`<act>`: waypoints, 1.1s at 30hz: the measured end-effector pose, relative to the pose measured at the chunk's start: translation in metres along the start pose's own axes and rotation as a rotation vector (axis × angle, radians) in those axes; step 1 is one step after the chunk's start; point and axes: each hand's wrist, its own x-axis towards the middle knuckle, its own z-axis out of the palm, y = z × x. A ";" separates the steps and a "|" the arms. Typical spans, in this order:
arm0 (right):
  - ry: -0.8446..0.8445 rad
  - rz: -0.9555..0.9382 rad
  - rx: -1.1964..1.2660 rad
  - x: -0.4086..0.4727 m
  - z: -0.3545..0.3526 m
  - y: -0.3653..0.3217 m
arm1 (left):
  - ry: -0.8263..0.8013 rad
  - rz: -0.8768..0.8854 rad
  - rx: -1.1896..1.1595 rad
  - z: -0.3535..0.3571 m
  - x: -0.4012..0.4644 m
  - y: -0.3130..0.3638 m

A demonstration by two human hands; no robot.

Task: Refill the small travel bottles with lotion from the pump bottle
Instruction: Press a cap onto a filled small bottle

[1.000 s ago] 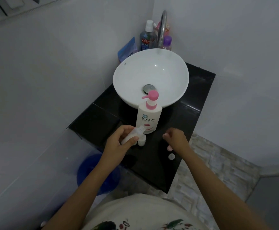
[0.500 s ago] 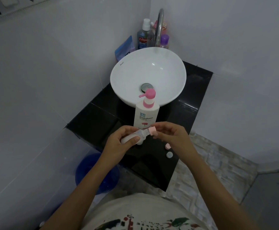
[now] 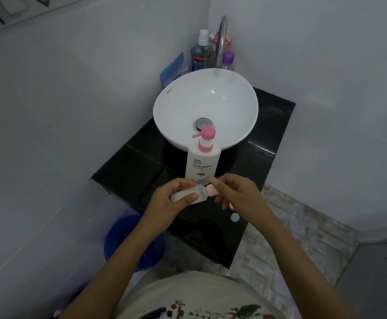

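The left hand (image 3: 176, 199) grips the travel bottle (image 3: 188, 195) on its side above the front of the black worktop (image 3: 128, 171), neck pointing right. The right hand (image 3: 236, 192) pinches the pink cap (image 3: 212, 190) at the neck; capping appears to be the step. Align the cap squarely before turning, and avoid squeezing the body. The pump bottle (image 3: 203, 161) stands just behind. Two loose caps (image 3: 234, 217) lie at right.

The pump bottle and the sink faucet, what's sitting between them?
In the head view, only the white sink basin with its metal drain lies between the pump bottle and the faucet.
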 end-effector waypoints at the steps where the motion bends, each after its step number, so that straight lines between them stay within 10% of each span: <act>1: -0.028 -0.007 0.033 0.000 -0.002 -0.001 | 0.001 0.000 -0.007 0.000 0.000 0.001; 33: -0.023 0.000 0.066 -0.010 -0.001 0.002 | -0.069 -0.010 -0.040 0.000 0.006 0.001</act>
